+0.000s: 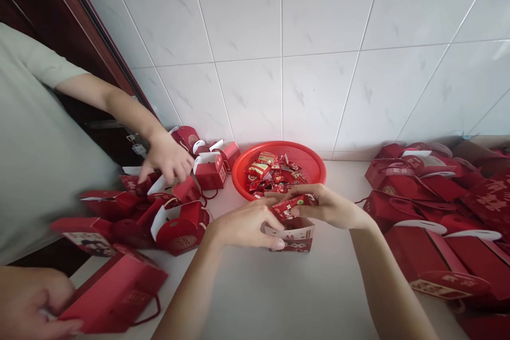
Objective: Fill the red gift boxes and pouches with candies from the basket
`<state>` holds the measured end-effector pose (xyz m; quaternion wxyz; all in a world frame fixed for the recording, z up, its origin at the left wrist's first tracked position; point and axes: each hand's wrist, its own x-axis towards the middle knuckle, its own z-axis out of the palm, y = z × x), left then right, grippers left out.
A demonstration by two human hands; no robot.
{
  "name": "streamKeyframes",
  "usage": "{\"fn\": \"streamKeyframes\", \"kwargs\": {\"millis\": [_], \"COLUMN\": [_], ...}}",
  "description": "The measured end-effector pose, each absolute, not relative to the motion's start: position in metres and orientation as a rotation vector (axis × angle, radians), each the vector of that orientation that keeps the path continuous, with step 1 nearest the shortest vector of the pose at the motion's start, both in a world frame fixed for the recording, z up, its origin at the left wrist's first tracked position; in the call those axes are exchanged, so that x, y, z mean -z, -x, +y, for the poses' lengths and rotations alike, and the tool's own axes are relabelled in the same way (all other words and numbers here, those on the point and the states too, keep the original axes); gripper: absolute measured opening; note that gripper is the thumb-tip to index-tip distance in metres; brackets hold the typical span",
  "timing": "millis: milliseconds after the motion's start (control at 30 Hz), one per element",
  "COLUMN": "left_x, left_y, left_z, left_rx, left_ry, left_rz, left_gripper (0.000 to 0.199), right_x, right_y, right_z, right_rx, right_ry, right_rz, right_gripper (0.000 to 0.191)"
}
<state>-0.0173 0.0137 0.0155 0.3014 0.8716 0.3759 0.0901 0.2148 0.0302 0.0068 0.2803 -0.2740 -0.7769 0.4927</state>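
My left hand [249, 226] is closed on the left side of a small open gift box [297, 243], its thumb on the near wall. My right hand [324, 206] pinches a red snack packet [290, 206] just above the box's opening. The box stands on the white table [255, 292], in front of a red plastic basket [319, 172]. Wrapped sweets [279, 172] in shiny red and gold packaging lie in the basket. What is inside the box is mostly hidden.
A co-worker at the left reaches one hand [169, 156] over several red boxes [181, 231]; the other hand [35, 295] holds a red box [119, 292] with a cord handle. More red boxes [422, 255] are piled at the right. Behind stands a tiled wall.
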Motion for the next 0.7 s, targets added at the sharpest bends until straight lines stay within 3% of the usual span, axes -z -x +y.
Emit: {"fn": "streamKeyframes", "kwargs": {"millis": [300, 700], "left_x": [-0.009, -0.011], "left_y": [0.015, 0.017], "left_z": [0.02, 0.018], "left_rx": [-0.22, -0.181], "left_ry": [-2.282, -2.306], "left_rz": [1.054, 1.028], "left_gripper": [0.034, 0.02], "right_x": [-0.007, -0.004], "right_y": [-0.211, -0.214], "right_z": [0.033, 0.03], "right_rx": [-1.42, -1.015], "right_ry": [0.873, 1.104], "right_rz": [-1.619, -2.03], "right_gripper": [0.041, 0.005]}}
